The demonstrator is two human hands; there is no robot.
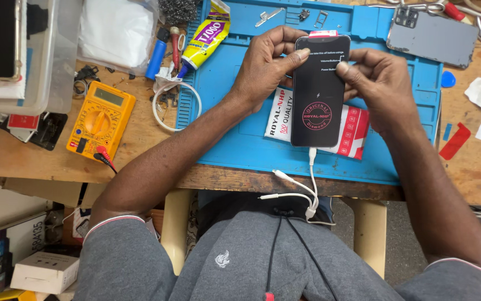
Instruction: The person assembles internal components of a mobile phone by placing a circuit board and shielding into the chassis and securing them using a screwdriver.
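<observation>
Both hands, left (265, 67) and right (377, 78), are closed around a black phone (318, 92). A white cable (311, 178) hangs from it over the blue mat (235, 128).

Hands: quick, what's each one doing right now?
Left hand: closed on the phone, thumb on its screen.
Right hand: closed on the phone's right edge.

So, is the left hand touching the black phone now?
Touching. In the head view, the left hand grips the left edge of the black phone, with its thumb lying on the screen near the top.
</observation>
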